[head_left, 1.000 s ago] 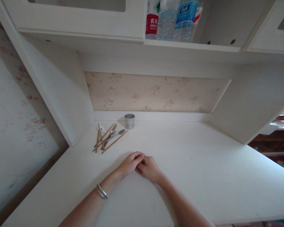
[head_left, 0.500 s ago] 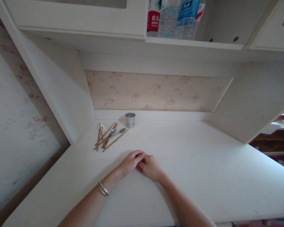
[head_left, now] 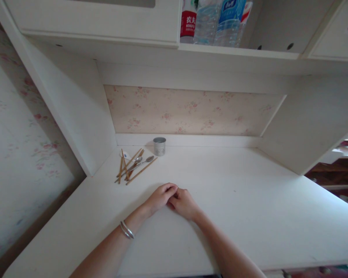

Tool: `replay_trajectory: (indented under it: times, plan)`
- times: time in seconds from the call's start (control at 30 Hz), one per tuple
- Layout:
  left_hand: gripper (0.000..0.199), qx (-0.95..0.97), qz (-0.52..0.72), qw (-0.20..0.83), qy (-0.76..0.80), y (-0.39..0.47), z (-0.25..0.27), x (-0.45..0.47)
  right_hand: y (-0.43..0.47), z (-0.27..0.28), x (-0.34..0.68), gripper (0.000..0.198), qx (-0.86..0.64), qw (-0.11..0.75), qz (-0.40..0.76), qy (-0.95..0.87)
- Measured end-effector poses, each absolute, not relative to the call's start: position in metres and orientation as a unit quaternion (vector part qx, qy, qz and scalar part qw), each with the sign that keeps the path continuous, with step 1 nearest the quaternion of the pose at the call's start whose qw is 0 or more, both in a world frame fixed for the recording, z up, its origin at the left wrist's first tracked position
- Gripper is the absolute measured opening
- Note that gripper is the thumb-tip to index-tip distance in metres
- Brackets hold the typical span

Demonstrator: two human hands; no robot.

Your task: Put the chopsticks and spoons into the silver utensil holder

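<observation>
My left hand and my right hand rest together on the white desk. Their fingers are curled and meet at the tips, and I see no object in either one. Two silver bangles circle my left wrist. Beyond the left hand lies a loose pile of wooden chopsticks with metal spoons among them. A small white packet sits partly under the pile. Behind it, a grey metal holder with small holes stands upright near the back edge.
An overhead cabinet spans the desk; its open section holds plastic bottles. Side panels close off the left and right. Floral wallpaper covers the back. Past the right panel, dark wooden shelving shows.
Both hands stay together in the same place. The view has shifted very slightly; nothing on the desk has moved.
</observation>
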State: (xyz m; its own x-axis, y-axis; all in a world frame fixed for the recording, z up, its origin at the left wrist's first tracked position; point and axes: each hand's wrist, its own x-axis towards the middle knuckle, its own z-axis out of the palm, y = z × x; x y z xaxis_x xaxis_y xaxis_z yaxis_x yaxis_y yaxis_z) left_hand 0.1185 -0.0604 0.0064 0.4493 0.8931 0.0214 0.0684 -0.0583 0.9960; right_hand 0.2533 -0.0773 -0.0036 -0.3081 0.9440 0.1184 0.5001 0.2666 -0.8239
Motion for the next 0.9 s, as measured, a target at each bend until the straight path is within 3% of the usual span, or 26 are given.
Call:
replay_trajectory:
  times: [0.9]
  plan:
    - [0.035,0.618,0.355,0.582,0.391,-0.0625,0.0109,0.1178,-0.0768,-0.0034,0.2534,0.016,-0.504,0.296,0.338,-0.738]
